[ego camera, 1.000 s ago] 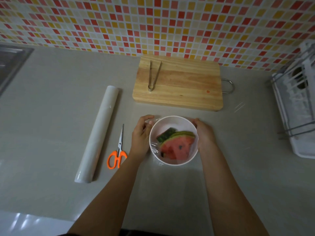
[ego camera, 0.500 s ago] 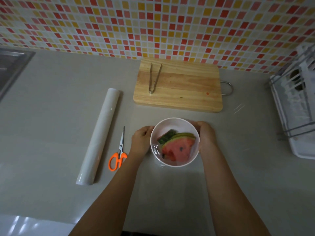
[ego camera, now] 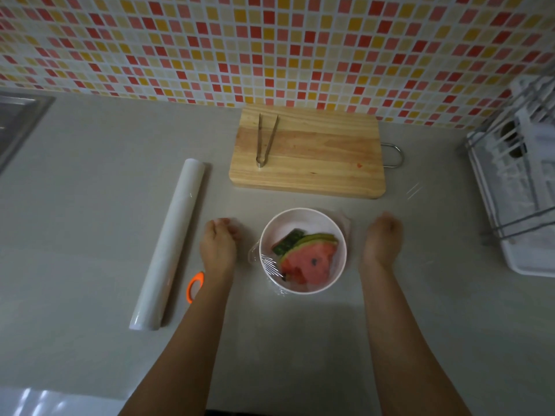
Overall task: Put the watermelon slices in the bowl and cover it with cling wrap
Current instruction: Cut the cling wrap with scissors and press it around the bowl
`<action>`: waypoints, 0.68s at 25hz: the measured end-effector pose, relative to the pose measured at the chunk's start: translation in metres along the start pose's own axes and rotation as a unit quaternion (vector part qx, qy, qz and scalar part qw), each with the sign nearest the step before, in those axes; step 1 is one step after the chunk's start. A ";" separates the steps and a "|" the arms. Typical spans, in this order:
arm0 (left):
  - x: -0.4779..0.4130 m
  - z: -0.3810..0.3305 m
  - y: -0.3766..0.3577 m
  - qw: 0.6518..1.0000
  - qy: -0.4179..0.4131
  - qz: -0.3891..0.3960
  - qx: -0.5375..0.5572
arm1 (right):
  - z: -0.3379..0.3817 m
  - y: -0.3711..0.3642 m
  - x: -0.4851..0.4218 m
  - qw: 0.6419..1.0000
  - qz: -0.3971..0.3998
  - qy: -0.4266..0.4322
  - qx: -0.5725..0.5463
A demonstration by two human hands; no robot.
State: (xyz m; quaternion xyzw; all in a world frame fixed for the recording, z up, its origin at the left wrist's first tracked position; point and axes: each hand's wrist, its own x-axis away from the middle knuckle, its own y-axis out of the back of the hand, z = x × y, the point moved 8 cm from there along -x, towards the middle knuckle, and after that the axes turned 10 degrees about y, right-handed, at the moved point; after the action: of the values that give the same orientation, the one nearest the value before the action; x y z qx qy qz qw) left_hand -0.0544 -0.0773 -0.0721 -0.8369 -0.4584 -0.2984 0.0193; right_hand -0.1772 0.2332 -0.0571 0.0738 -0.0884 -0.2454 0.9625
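A white bowl (ego camera: 300, 219) stands on the grey counter in front of me, with watermelon slices (ego camera: 310, 261) inside it. Clear cling wrap (ego camera: 270, 265) is stretched over the bowl; loose flaps stick out at its left and far-right sides. My left hand (ego camera: 217, 246) hovers a short way left of the bowl, fingers loosely curled, holding nothing. My right hand (ego camera: 383, 238) is a short way right of the bowl, blurred, also holding nothing. Neither hand touches the bowl.
The cling wrap roll (ego camera: 171, 241) lies left of my left hand, with orange-handled scissors (ego camera: 195, 286) partly hidden under my left forearm. A wooden cutting board (ego camera: 315, 166) with metal tongs (ego camera: 265, 142) lies behind the bowl. A white dish rack (ego camera: 516, 205) stands at right, a sink (ego camera: 18, 121) at far left.
Both hands were pressed against the sides of the bowl; they have let go and moved outward, left hand to the left, right hand to the right. The bowl stays in place.
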 end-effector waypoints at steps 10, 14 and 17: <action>0.064 -0.005 -0.059 0.948 -0.106 0.287 0.083 | 0.006 -0.062 0.059 0.900 0.410 0.137 -0.064; 0.054 0.000 -0.067 0.942 -0.045 0.313 0.117 | -0.007 -0.065 0.055 0.924 0.374 0.063 -0.054; 0.050 -0.002 -0.068 0.944 -0.040 0.311 0.104 | -0.006 -0.065 0.053 0.939 0.340 0.052 -0.017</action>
State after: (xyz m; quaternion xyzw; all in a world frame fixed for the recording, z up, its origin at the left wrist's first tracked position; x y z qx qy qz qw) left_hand -0.0886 -0.0005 -0.0608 -0.9426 -0.2040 -0.1942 0.1794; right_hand -0.1605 0.1515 -0.0679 0.0358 -0.0536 0.0993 0.9930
